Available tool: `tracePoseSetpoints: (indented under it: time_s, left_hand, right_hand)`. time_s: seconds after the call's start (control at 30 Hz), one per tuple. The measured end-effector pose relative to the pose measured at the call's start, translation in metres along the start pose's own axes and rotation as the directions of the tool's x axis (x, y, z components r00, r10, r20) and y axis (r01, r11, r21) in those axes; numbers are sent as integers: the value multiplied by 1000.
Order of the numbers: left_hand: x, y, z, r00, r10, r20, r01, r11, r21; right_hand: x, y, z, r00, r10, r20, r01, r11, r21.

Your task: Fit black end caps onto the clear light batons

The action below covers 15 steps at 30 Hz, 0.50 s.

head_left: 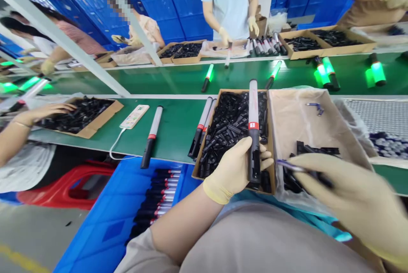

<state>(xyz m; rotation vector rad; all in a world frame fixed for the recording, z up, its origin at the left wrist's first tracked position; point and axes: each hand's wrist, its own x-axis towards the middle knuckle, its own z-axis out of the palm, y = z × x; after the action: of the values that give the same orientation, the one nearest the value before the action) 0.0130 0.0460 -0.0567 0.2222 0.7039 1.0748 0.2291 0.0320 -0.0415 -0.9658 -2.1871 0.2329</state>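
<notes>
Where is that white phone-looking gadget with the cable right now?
The white gadget lies on the green belt in the left half of the head view, between a cardboard box of black parts and a lone baton lying to its right.

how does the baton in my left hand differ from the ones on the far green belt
The held baton is upright in the left hand and its tube is unlit, pale white. The far batons lie flat on the belt and glow green. Both have a black handle and a long tube.
</notes>
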Motion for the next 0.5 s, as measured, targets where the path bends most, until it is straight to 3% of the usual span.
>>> tracePoseSetpoints:
  time_s: [0.1, 0.23, 0.4, 0.5]
  left_hand:
    - [2, -4, 6, 999, 42, 31, -42, 999, -9]
    - [0, -4, 5, 998, 65, 13, -64, 997, -51]
    - [-3, -6, 6, 999, 52, 6, -51, 997, -54]
    - [-1, -6, 8, 999, 33, -22, -35, 997, -63]
  right_hand:
    - [20, -13, 29, 992, -120, -32, 120, 993, -16]
    - [31, -11, 56, 968, -239, -79, 232, 968, -92]
    - [25, -12, 56, 950, -295, -104, 271, 942, -199]
    - [19, -13, 53, 956, -286, -63, 271, 946, -177]
